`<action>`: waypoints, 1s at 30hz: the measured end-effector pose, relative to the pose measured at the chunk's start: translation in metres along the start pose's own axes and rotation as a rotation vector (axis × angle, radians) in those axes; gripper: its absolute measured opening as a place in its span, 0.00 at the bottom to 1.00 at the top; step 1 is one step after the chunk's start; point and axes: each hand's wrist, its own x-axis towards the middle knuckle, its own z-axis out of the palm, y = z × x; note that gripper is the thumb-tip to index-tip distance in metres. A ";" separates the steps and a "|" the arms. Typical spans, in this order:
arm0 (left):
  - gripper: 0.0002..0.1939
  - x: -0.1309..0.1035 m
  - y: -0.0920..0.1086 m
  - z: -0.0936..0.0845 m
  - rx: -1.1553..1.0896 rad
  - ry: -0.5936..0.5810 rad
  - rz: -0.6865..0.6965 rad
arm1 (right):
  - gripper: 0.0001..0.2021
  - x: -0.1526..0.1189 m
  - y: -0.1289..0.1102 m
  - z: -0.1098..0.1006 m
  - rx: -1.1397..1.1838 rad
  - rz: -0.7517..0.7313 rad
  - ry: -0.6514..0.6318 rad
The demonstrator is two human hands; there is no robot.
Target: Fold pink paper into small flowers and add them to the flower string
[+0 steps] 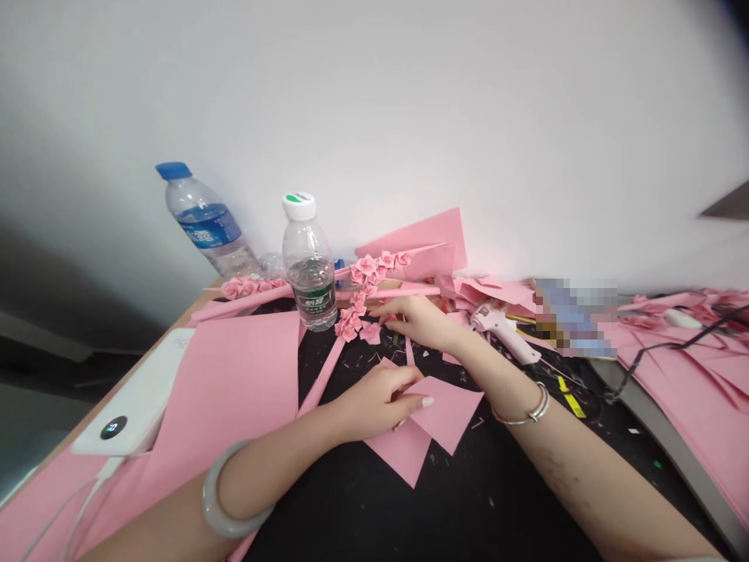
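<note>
My left hand (380, 398) is closed on pink paper squares (448, 410), pinching them between thumb and fingers over the black tabletop. One square lies on top, and another sticks out below it at an angle. Farther back, my right hand (418, 320) is stretched out to the left, fingers a little apart, beside a stem of folded pink paper flowers (353, 321). Whether its fingertips touch the flowers I cannot tell. More paper flowers (380, 267) on a rolled stem lie behind it.
Two plastic bottles (311, 273) stand at the back left, one leaning on the wall. A white power bank (137, 398) rests by large pink sheets (239, 382). Right of my hands are a glue gun (504, 332), a pixelated phone-like object (579, 320), a black cable and paper scraps.
</note>
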 end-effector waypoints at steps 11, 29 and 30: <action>0.11 0.000 -0.002 0.001 -0.022 0.000 -0.014 | 0.06 -0.026 0.039 -0.031 -0.542 0.366 -0.027; 0.11 0.000 0.000 0.001 -0.020 0.005 -0.022 | 0.09 0.004 0.020 -0.002 -0.192 0.113 -0.011; 0.11 0.000 0.000 0.001 -0.021 0.004 -0.019 | 0.08 0.005 0.021 0.000 -0.196 0.119 -0.014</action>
